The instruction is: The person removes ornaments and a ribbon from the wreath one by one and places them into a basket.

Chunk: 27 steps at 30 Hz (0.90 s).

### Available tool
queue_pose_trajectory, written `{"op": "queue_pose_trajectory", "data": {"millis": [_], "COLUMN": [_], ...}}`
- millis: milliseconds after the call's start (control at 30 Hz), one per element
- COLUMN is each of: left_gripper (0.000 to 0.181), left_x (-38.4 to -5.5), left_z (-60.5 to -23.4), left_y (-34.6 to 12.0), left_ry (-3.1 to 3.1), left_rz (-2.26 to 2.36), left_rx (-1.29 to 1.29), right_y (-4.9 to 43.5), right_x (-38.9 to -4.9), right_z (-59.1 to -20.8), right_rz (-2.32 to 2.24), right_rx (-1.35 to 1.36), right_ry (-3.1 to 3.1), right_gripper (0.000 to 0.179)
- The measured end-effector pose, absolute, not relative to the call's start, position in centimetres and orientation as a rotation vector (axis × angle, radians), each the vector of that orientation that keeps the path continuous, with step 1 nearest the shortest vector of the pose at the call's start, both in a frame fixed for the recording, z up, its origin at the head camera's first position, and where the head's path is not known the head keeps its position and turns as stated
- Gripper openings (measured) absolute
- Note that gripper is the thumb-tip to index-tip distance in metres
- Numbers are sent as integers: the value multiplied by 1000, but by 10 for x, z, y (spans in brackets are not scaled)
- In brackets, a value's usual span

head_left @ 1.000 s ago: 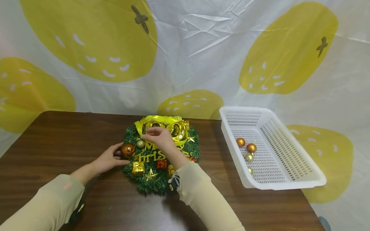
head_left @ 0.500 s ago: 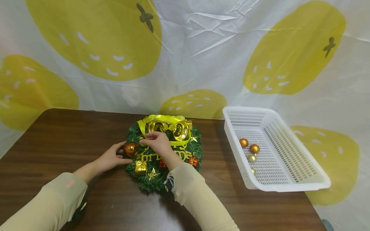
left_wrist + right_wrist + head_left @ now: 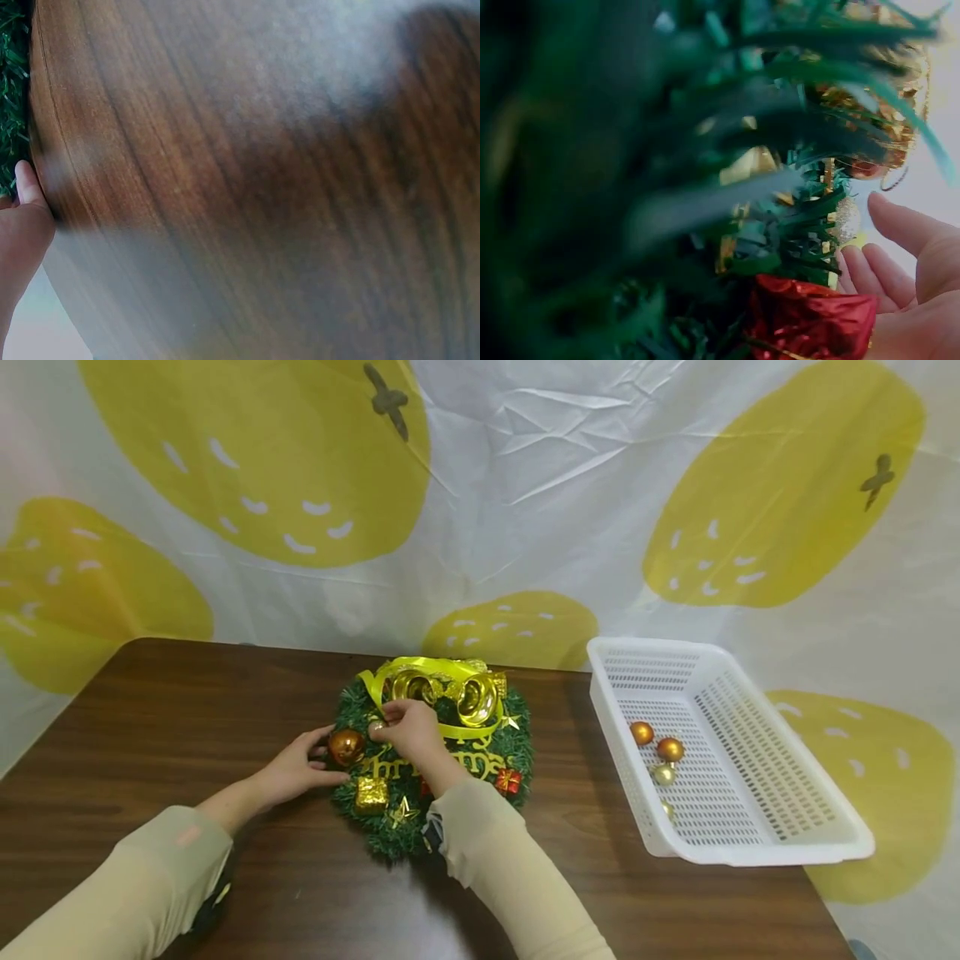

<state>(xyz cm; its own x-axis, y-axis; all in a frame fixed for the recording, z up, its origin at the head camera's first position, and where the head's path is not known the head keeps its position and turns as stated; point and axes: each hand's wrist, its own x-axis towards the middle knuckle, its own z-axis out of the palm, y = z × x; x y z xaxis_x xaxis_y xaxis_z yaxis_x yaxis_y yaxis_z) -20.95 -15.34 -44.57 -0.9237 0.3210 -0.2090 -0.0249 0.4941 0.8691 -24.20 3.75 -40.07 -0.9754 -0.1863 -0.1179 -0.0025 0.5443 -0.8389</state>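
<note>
While the left hand [image 3: 296, 768] rests at the left edge of the Christmas wreath [image 3: 519, 745], the right hand [image 3: 414, 733] reaches over its upper left part, so the wreath lies flat on the brown table [image 3: 225, 714], between and under the two hands. The hands are apart from each other. The left one has its fingers and thumb loosely spread against the greenery, one on either side of a large copper ball [image 3: 347, 747]. The right one has its thumb and fingers about a small pale gold ball [image 3: 377, 727]; in the right wrist view the thumb seems to stand off from it, and whether they pinch it I cannot tell.

A second ago the right hand was higher, before the gold bells [image 3: 477, 697], with the small ball showing below its fingers; now its fingertips are down at that ball and both bells show. The left hand has kept its place at the edge.

The wreath is round, dense and dark green. A shiny yellow ribbon [image 3: 397, 668] loops round the bells at the top. Gold lettering [image 3: 486, 764] crosses the middle, partly hidden by the right hand. Below it sit a gold gift box [image 3: 371, 795], a gold star [image 3: 403, 812] and, farther right, a red gift box [image 3: 508, 780]. The small ball looks glittery in the right wrist view.
</note>
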Motion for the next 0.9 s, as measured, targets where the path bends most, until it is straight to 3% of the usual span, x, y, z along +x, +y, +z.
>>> {"op": "queue_pose_trajectory", "data": {"millis": [533,900], "left_gripper": [95,94], "left_x": [-211,-210], "left_z": [-447,-447], "left_y": [-153,-152], "left_ry": [2397,2402], "left_rz": [1412,1415], "left_rx": [226,249], "right_y": [28,35], "right_x": [-244,-247], "right_z": [-407,-404], "right_rz": [-1020,-1259], "right_rx": [-362,-268], "right_ry": [2809,2696], "right_gripper": [32,27]}}
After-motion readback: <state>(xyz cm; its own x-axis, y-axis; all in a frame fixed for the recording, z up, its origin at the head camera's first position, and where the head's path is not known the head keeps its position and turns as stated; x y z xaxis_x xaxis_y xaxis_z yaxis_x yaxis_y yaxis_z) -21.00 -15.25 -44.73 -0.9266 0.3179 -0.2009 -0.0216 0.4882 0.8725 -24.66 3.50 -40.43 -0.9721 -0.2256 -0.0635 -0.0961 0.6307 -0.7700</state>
